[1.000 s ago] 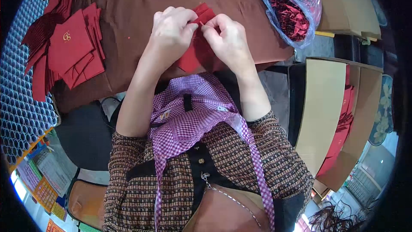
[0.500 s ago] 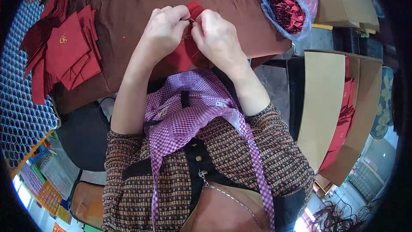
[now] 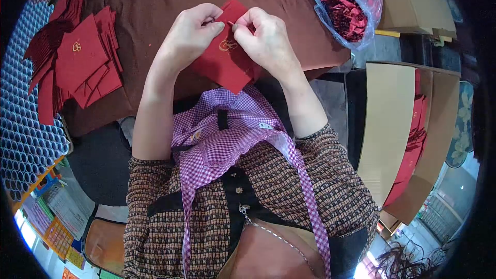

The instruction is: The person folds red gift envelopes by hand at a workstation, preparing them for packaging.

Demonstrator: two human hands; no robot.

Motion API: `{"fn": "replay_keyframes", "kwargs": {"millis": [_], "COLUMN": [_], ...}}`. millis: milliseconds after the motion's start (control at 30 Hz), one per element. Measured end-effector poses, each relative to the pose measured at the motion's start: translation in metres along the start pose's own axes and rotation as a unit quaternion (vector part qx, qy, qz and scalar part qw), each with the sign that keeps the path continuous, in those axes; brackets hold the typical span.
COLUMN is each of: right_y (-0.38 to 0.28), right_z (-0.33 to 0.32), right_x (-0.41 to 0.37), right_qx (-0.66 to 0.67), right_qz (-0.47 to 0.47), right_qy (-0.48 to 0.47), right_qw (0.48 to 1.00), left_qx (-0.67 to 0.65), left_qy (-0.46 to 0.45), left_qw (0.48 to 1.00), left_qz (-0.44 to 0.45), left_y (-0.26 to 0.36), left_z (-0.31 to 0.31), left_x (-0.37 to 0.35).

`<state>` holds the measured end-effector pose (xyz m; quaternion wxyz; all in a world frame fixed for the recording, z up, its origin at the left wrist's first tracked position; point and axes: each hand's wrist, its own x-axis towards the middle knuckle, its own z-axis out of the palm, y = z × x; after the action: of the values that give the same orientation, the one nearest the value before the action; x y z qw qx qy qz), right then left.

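Note:
A flat red piece (image 3: pixel 230 70) with a gold emblem lies turned cornerwise on the cloth between my hands, close to the table's front edge. My left hand (image 3: pixel 194 33) is closed in a pinch over its left upper edge; what the fingertips hold is hidden. On the opposite side, my right hand (image 3: pixel 266 39) pinches with thumb and forefinger, and a small thin reddish end pokes out toward the left. That end is too small to name. The top corner of the red piece shows between the two hands.
Stacks of similar red pieces (image 3: pixel 85 54) lie at the left on the brown tablecloth (image 3: pixel 139 0). A clear plastic bag (image 3: pixel 343 13) of dark red shiny bits sits at the back right. An open cardboard box (image 3: pixel 390 124) with red pieces stands at the right.
My hands, close together over the top of the red piece before, have moved apart. The piece now shows more fully, with its emblem uncovered and its lower corner nearer to me.

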<state>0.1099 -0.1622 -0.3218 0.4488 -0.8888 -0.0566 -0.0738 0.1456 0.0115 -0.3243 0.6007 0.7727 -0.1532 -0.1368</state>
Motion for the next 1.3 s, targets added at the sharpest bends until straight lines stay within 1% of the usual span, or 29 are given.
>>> {"fn": "replay_keyframes", "kwargs": {"millis": [100, 167, 300, 367, 500, 567, 700, 767, 900, 967, 1000, 1067, 1100, 1167, 1267, 1300], "right_y": [0.0, 0.001, 0.002, 0.002, -0.001, -0.001, -0.002, -0.003, -0.005, -0.006, -0.006, -0.005, -0.004, -0.003, 0.002, 0.004], "right_z": [0.001, 0.002, 0.003, 0.004, 0.003, 0.003, 0.0, -0.001, -0.004, -0.006, -0.006, -0.007, -0.007, -0.007, -0.006, -0.007], "right_x": [0.0, -0.001, -0.001, -0.001, 0.0, 0.001, 0.004, 0.005, 0.005, 0.006, 0.007, 0.009, 0.01, 0.011, 0.011, 0.012], "right_qx": [0.013, 0.02, 0.016, 0.016, 0.003, -0.001, -0.044, -0.058, -0.062, -0.073, -0.098, -0.123, -0.132, -0.141, -0.112, -0.065], "right_qz": [-0.006, -0.012, -0.017, -0.01, 0.004, 0.004, -0.017, -0.022, -0.035, -0.032, -0.035, -0.038, -0.039, -0.04, -0.028, 0.004], "right_qy": [0.002, 0.002, 0.008, 0.006, 0.012, 0.014, 0.007, 0.002, -0.01, -0.019, -0.03, -0.041, -0.039, -0.037, -0.027, -0.031], "right_qw": [1.0, 1.0, 1.0, 1.0, 1.0, 1.0, 0.999, 0.998, 0.997, 0.997, 0.994, 0.991, 0.99, 0.988, 0.993, 0.997], "left_qx": [0.007, 0.035, 0.068, 0.092, 0.104, 0.135, 0.144, 0.144, 0.136, 0.153, 0.153, 0.231, 0.246, 0.248, 0.259, 0.269], "left_qy": [0.011, 0.008, 0.021, 0.046, 0.045, 0.053, 0.062, 0.077, 0.066, 0.087, 0.087, 0.113, 0.099, 0.1, 0.1, 0.098], "left_qw": [1.0, 0.999, 0.997, 0.991, 0.991, 0.987, 0.986, 0.981, 0.985, 0.975, 0.975, 0.929, 0.932, 0.928, 0.918, 0.914], "left_qz": [0.01, 0.031, 0.035, 0.084, 0.07, 0.063, 0.052, 0.102, 0.078, 0.139, 0.138, 0.268, 0.248, 0.261, 0.282, 0.288], "left_y": [-0.005, -0.003, 0.0, -0.006, -0.003, 0.002, 0.004, 0.001, 0.001, -0.001, -0.002, -0.005, -0.002, -0.005, -0.004, -0.004], "left_z": [0.001, 0.001, 0.001, 0.002, 0.004, 0.006, 0.01, 0.012, 0.013, 0.016, 0.018, 0.02, 0.021, 0.022, 0.023, 0.024], "left_x": [0.001, 0.001, -0.001, 0.0, 0.0, -0.001, -0.001, -0.001, -0.002, -0.001, 0.0, 0.002, 0.002, 0.003, 0.003, 0.002]}}
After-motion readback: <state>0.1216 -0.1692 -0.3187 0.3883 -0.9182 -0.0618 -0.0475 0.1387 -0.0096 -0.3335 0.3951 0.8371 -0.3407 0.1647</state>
